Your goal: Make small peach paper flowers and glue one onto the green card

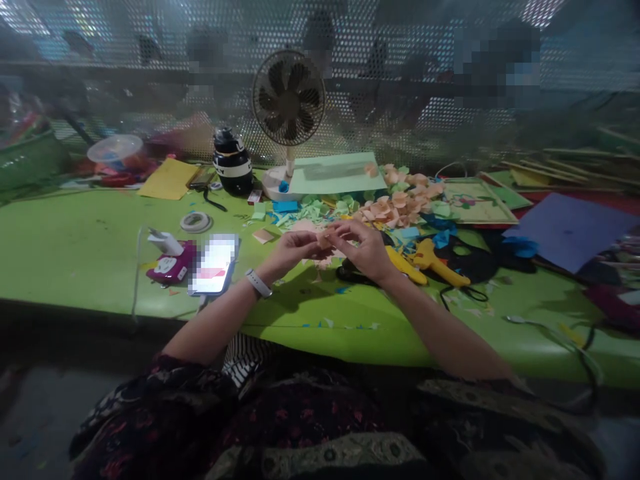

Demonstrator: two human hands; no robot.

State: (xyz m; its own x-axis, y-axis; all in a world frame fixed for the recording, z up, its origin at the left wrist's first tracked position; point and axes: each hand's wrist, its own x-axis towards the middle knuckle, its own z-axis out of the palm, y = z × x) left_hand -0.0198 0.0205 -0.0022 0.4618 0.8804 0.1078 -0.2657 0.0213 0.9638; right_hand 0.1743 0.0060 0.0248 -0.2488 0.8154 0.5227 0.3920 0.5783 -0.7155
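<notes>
Both hands meet over the middle of the green table (100,253). Between my left hand (299,248) and my right hand (361,245), the fingertips pinch a small peach paper piece (324,240). Its exact shape is partly covered by the fingers. Behind the hands lies a heap of peach paper flowers (400,200) and a smaller pile of light green paper pieces (317,211). Near my right forearm is a yellow glue gun (440,261). A small folded peach paper (263,236) rests left of my left hand.
At the left lie a lit phone (214,265), a purple pouch (173,263) with a white charger, and a tape roll (195,222). A fan (289,100) and a black jar (233,163) stand at the back. A purple sheet (575,230) lies right; a cable hangs over the front edge.
</notes>
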